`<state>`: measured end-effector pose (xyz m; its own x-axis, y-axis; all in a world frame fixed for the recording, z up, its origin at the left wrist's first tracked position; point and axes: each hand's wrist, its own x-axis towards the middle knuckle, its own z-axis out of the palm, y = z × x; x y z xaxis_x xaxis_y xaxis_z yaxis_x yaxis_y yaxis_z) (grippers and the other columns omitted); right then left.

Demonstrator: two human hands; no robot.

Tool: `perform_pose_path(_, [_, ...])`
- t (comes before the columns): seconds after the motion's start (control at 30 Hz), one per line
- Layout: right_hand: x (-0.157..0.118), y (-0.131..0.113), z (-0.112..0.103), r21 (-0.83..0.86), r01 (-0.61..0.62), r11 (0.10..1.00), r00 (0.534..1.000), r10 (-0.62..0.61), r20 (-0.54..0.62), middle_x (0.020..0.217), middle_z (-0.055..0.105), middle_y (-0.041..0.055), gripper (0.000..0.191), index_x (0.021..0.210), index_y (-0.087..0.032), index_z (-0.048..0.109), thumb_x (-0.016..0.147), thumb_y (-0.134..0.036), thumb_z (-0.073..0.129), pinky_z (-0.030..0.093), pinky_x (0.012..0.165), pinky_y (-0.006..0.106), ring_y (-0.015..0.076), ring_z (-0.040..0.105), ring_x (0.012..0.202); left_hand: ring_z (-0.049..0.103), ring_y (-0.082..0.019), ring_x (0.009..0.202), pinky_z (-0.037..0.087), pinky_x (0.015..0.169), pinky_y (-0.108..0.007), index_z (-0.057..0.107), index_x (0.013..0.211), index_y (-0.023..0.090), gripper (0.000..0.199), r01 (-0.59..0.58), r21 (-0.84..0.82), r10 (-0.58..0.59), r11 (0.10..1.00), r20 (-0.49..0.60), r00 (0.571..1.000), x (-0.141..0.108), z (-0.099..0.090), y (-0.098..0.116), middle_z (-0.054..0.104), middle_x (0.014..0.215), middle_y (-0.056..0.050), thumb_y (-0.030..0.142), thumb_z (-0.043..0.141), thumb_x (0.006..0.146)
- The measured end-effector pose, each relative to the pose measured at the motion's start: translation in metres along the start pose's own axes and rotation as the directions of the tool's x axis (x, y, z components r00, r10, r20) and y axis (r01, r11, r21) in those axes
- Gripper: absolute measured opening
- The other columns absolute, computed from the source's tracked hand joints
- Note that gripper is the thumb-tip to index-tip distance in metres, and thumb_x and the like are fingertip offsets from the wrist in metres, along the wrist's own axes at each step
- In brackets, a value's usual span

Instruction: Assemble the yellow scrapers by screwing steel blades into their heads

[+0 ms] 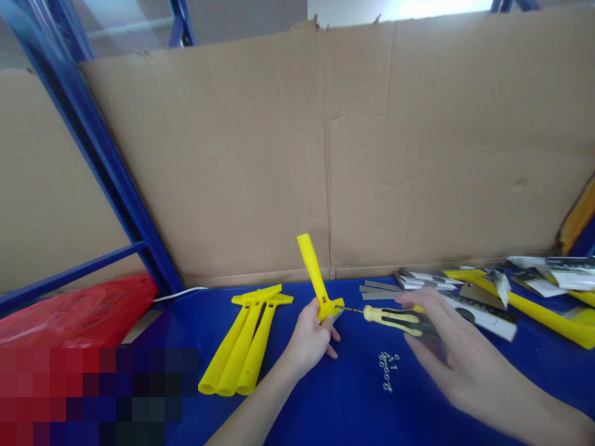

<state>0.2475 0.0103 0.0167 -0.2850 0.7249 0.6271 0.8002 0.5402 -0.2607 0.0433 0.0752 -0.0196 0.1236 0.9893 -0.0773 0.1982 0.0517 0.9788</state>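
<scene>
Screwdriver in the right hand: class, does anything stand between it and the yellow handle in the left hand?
No, nothing visible does: the screwdriver reaches straight to the yellow handle. The small metal parts lie off that line, on the blue table nearer the person.

"What carries everything?"
"A glossy blue table (351,399)."
"What lies on its left?"
"Three yellow handles (238,353) side by side, their T-shaped ends pointing away, overlapping."
"And elsewhere?"
"Thin grey strips (380,290) near the back, a loose cluster of tiny metal pieces (385,370) nearer, and, on the right, jumbled black-and-white packages (488,320) with yellow tools (548,319)."
</scene>
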Motion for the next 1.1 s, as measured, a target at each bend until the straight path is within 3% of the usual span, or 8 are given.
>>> perform_pose_path(0.1, [0.003,0.000,-0.002,0.038,0.038,0.999,0.999,-0.038,0.012,0.090,0.067,0.0068,0.017,0.096,-0.022,0.058,0.088,-0.028,0.045,0.054,0.064,0.028,0.0183,0.066,0.074,0.050,-0.009,0.045,0.043,0.033,-0.016,0.044,0.106,0.012,0.022,-0.010,0.002,0.010,1.000,0.017,1.000,0.000,0.001,-0.002,0.045,0.056,0.007,0.006,0.043,0.085])
perform_pose_path(0.23, [0.005,0.000,0.002,0.027,-0.135,0.991,0.991,0.135,-0.008,0.062,0.065,0.0016,0.029,0.080,-0.023,0.058,0.092,-0.038,0.037,0.048,0.050,0.027,0.0174,0.063,0.053,0.046,-0.008,0.040,0.041,0.031,-0.015,0.045,0.106,0.014,0.021,0.000,0.002,0.000,1.000,0.033,0.999,-0.001,0.001,-0.001,0.045,0.052,0.008,0.009,0.046,0.085])
perform_pose_path(0.3, [0.004,0.000,0.003,0.018,-0.146,0.989,0.989,0.146,-0.003,0.073,0.067,0.0034,0.024,0.089,-0.022,0.058,0.090,-0.040,0.041,0.051,0.054,0.028,0.0187,0.065,0.061,0.046,-0.008,0.040,0.041,0.032,-0.015,0.044,0.106,0.014,0.021,0.016,-0.002,-0.016,1.000,0.022,1.000,-0.001,0.001,-0.001,0.046,0.052,0.008,0.008,0.046,0.085])
perform_pose_path(0.4, [0.002,0.000,0.001,0.017,-0.047,0.999,0.999,0.047,0.006,0.099,0.064,0.0086,0.026,0.106,-0.021,0.053,0.084,-0.033,0.051,0.055,0.066,0.030,0.0203,0.065,0.080,0.049,-0.008,0.044,0.043,0.033,-0.015,0.044,0.105,0.014,0.020,0.025,-0.029,-0.025,0.999,0.017,1.000,0.000,0.000,0.000,0.046,0.054,0.007,0.009,0.046,0.086])
perform_pose_path(0.6, [0.003,0.002,-0.007,0.055,0.084,0.995,0.996,-0.085,0.029,0.084,0.064,0.0052,0.015,0.085,-0.023,0.062,0.087,-0.025,0.047,0.053,0.060,0.025,0.0169,0.064,0.071,0.051,-0.010,0.047,0.043,0.033,-0.017,0.045,0.105,0.014,0.022,0.000,-0.046,0.000,0.999,0.013,1.000,0.000,-0.001,-0.003,0.046,0.055,0.007,0.012,0.052,0.084])
perform_pose_path(0.8, [0.003,0.005,-0.004,-0.066,0.076,0.995,0.994,-0.081,-0.078,0.085,0.067,0.0077,0.018,0.094,-0.020,0.060,0.089,-0.028,0.044,0.052,0.054,0.027,0.0195,0.067,0.071,0.046,-0.008,0.042,0.041,0.031,-0.015,0.043,0.107,0.014,0.022,-0.004,-0.008,0.005,1.000,0.049,0.999,-0.002,0.001,-0.005,0.045,0.054,0.008,0.009,0.045,0.086])
perform_pose_path(1.03, [0.002,0.005,0.005,0.013,-0.185,0.983,0.983,0.185,0.020,0.052,0.061,-0.0014,0.026,0.077,-0.023,0.053,0.091,-0.038,0.038,0.043,0.040,0.026,0.0153,0.057,0.041,0.044,-0.007,0.036,0.040,0.031,-0.015,0.044,0.106,0.015,0.022,-0.019,-0.018,0.020,1.000,0.040,0.999,-0.002,0.000,-0.003,0.047,0.052,0.009,0.012,0.049,0.085])
perform_pose_path(1.1, [0.001,0.007,0.006,0.029,-0.225,0.974,0.972,0.222,0.076,0.056,0.063,-0.0014,0.022,0.083,-0.023,0.053,0.089,-0.040,0.041,0.045,0.042,0.026,0.0158,0.058,0.045,0.042,-0.006,0.034,0.040,0.031,-0.015,0.043,0.108,0.015,0.023,-0.001,-0.004,0.001,1.000,0.031,1.000,-0.002,0.000,-0.002,0.048,0.052,0.009,0.010,0.047,0.086])
